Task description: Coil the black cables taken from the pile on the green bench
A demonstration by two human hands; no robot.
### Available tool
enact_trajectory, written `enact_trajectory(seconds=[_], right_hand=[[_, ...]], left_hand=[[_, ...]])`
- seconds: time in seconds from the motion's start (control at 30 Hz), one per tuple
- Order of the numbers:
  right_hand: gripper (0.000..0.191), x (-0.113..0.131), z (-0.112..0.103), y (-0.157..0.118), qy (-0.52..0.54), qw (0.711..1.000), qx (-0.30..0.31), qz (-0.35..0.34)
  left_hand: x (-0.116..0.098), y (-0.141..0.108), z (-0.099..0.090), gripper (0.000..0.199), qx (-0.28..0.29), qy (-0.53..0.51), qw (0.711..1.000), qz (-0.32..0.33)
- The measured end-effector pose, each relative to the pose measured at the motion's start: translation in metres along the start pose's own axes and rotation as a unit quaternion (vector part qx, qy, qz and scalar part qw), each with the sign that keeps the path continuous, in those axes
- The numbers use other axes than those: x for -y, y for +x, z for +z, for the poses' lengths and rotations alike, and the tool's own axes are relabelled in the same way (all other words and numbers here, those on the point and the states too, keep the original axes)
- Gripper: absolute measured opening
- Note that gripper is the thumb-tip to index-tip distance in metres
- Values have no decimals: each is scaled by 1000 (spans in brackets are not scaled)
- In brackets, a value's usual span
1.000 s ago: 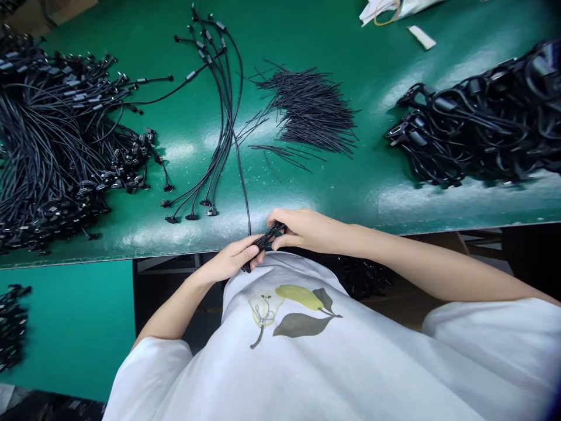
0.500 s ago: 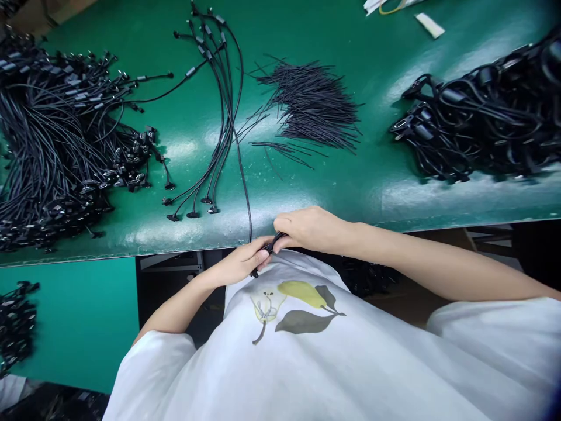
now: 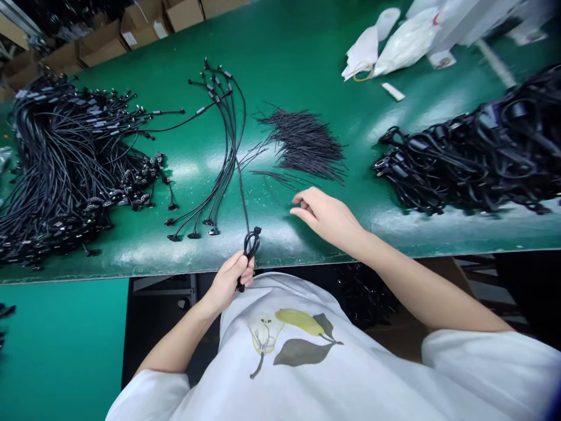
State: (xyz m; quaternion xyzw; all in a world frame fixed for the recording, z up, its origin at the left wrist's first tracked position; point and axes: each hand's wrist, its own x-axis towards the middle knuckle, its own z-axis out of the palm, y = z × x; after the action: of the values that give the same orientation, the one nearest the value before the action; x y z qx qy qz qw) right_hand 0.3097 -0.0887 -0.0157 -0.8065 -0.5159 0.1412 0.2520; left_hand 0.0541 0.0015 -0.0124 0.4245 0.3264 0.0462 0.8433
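Note:
A coiled black cable (image 3: 251, 242) is gripped in my left hand (image 3: 231, 277) at the table's front edge, its loop standing above my fingers. My right hand (image 3: 324, 216) is over the table, thumb and forefinger apart, and nothing shows between them. Just beyond it lies a pile of thin black ties (image 3: 307, 146), with a few loose ones nearest the hand. Several straight black cables (image 3: 228, 140) with connectors at both ends lie left of the ties.
A big heap of black cables (image 3: 56, 158) covers the left of the green table (image 3: 280, 35). Coiled cables (image 3: 473, 146) are piled on the right. White bags (image 3: 407, 44) lie at the back right, and cardboard boxes (image 3: 103, 44) stand at the back left.
My right hand has let go of the cable and moved up and right toward the ties. The coil's loop now shows above my left hand. The view has tilted up.

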Motion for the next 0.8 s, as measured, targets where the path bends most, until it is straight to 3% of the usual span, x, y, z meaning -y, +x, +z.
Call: enact_trajectory(seconds=[0.07, 0.17, 0.27, 0.53, 0.63, 0.8], right_hand=[[25, -12, 4, 15, -99, 994, -14, 51], [19, -27, 6, 32, -152, 985, 24, 79], [16, -33, 4, 32, -141, 987, 34, 64], [22, -35, 1, 3, -40, 996, -60, 46], [24, -19, 3, -6, 26, 995, -91, 24], [19, 34, 21, -19, 247, 967, 47, -38]], left_hand=[[-3, 3, 3, 37, -10, -25, 1000, -1], [-7, 8, 9, 36, -40, -46, 998, 25], [-10, 15, 15, 35, -55, -46, 996, 50], [-15, 28, 25, 34, -16, -53, 997, 55], [-13, 30, 31, 39, -9, -52, 995, 89], [-9, 37, 37, 42, 2, -64, 993, 98]])
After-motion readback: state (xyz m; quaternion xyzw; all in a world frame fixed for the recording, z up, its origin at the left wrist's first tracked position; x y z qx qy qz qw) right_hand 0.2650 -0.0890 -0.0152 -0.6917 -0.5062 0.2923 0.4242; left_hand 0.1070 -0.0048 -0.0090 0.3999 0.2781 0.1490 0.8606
